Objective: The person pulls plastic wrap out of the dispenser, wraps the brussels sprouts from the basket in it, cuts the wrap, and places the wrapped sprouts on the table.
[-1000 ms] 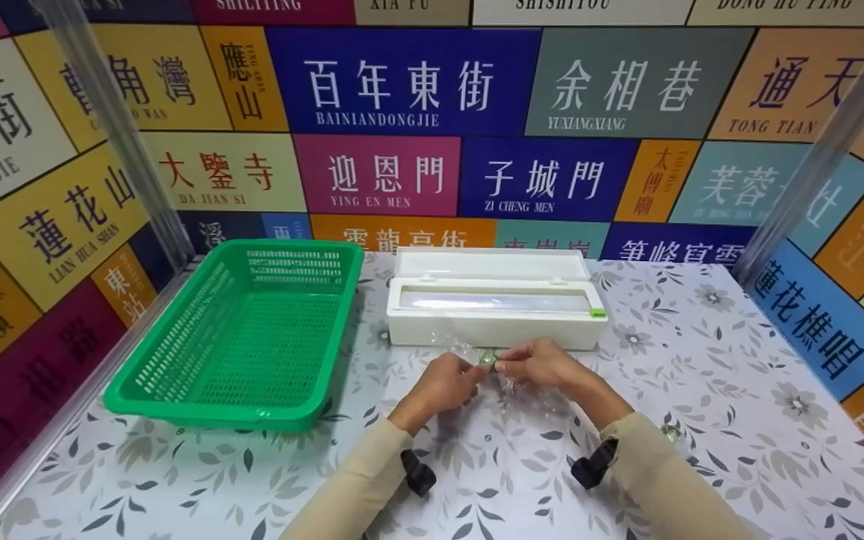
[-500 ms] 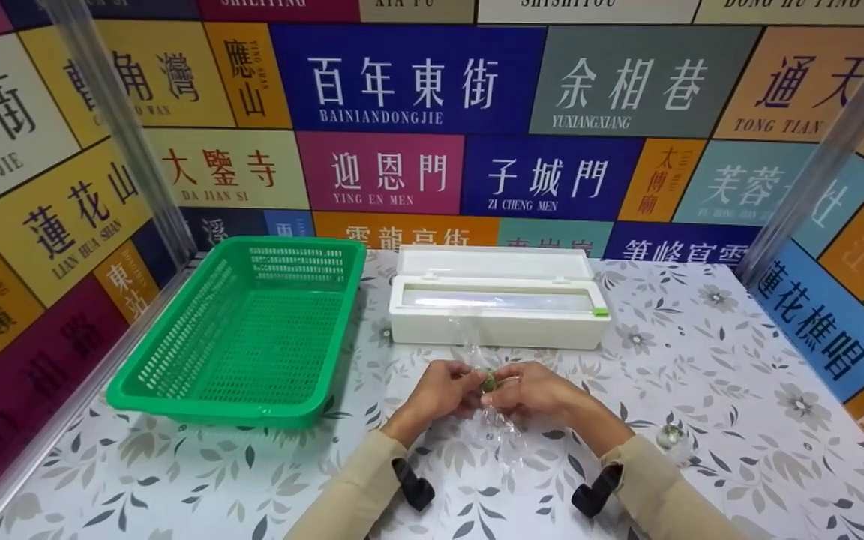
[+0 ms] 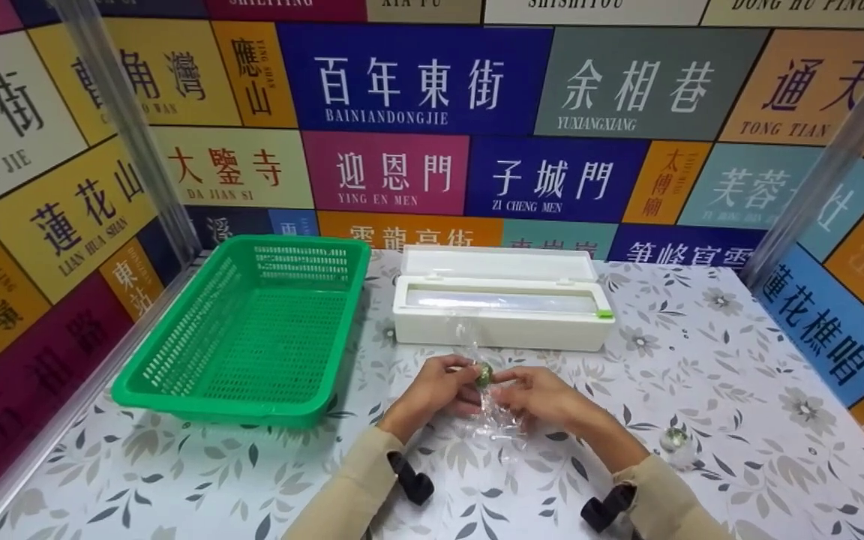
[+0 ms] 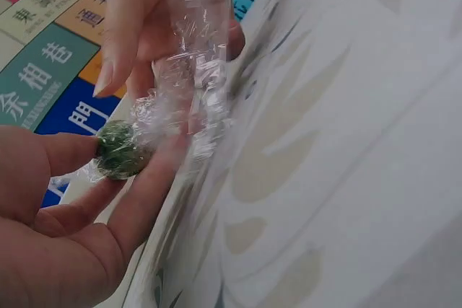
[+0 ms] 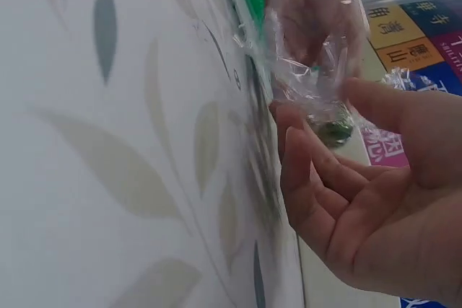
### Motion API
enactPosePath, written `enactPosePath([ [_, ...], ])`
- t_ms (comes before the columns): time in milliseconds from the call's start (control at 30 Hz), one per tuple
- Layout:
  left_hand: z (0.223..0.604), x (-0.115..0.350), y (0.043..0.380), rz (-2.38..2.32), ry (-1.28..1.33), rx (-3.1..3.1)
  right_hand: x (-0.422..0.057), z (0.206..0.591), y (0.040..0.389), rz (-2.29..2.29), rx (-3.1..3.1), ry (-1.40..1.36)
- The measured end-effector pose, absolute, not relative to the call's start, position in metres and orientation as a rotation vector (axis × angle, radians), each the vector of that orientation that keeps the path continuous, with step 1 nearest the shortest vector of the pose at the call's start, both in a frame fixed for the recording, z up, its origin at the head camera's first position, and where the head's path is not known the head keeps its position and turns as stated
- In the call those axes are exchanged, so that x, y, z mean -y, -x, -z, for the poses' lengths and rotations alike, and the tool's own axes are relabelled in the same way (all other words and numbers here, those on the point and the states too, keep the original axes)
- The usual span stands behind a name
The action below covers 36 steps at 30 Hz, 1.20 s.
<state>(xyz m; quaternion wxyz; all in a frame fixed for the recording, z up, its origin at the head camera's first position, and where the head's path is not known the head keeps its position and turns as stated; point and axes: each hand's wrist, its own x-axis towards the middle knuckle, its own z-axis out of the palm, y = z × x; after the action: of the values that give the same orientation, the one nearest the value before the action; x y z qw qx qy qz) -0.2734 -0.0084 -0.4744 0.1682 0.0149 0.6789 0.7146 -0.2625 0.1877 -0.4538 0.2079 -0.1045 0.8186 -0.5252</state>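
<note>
My left hand (image 3: pixel 436 394) pinches a small round green thing (image 4: pixel 120 151) between thumb and fingers. Clear cling film (image 4: pixel 195 70) clings to it and trails off in a crumpled strip; the film blurs its surface, so I cannot tell its exact kind. Close on the other side is my right hand (image 3: pixel 552 401), its thumb and fingers spread apart. In the right wrist view its relaxed fingers (image 5: pixel 307 171) lie right beside the loose film. Behind both hands stands a white cling film dispenser (image 3: pixel 503 330), its lid raised and a green slider at its right end.
To the left sits a green plastic basket (image 3: pixel 214 412) with nothing in it. A second small round thing wrapped in film (image 3: pixel 675 441) lies on the flowered tablecloth (image 3: pixel 747 375) by my right forearm. Sign-printed panels (image 3: pixel 409 82) wall in the back and sides.
Both hands came nearer from the dispenser, bringing the green thing and its film. The right fingers have since spread and drawn slightly away from it, while the left keeps its pinch.
</note>
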Motion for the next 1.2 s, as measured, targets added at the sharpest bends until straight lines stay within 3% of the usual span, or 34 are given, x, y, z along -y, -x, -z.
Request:
enactPosePath([
  [267, 0.477, 0.015, 0.278, -2.036, -0.058, -1.821, -0.196, 0.453, 0.264, 1.429, -2.390, 0.759],
  [433, 0.477, 0.018, 0.280, -2.040, -0.046, -1.760, -0.189, 0.454, 0.262, 1.311, -2.471, 0.890],
  [800, 0.476, 0.020, 0.280, -2.014, -0.035, -1.781, -0.180, 0.459, 0.266, 1.353, -2.662, 0.771],
  [1200, 0.479, 0.026, 0.279, -1.953, -0.134, -1.730, -0.181, 0.465, 0.270, 1.561, -2.476, 0.602],
])
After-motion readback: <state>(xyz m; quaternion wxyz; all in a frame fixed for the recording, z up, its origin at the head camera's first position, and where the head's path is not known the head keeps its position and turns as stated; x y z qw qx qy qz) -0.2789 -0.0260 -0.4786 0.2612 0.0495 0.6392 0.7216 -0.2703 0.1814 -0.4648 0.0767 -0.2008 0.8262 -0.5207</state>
